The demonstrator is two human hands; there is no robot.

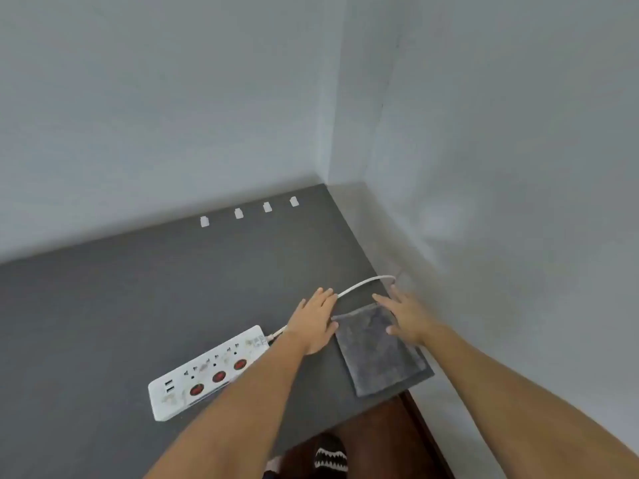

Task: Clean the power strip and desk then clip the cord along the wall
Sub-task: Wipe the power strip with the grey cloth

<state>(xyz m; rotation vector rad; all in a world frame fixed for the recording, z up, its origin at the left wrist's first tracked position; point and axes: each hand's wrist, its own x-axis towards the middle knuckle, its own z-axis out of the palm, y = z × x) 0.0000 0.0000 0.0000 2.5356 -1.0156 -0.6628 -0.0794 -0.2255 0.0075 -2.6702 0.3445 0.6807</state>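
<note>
1. The left hand [316,321] is laid flat with fingers spread and together over the white cord [363,283], just beside the left edge of the grey cloth [377,350]; nothing is pinched by it.
2. The right hand [406,318] is held open with fingers splayed over the cloth's far right corner; whether it is pressed down or hovering cannot be told.
3. Both hands are judged to be placed for taking up the cloth, so that wiping can begin.
4. One cloth is seen, spread flat at the near right corner of the dark worktop [173,305], within easy reach.
5. One power strip [211,369] lies to the left of the cloth, partly crossed by the left forearm. Its face appears smudged, so cleaning is judged not yet done.
6. Three red switches are counted on it.
7. One cord is seen, arching from the strip's end toward the right wall, not yet clipped.
8. Four white clips [238,213] are counted in a row along the base of the back wall [155,115], apparently set to receive the cord.
</note>
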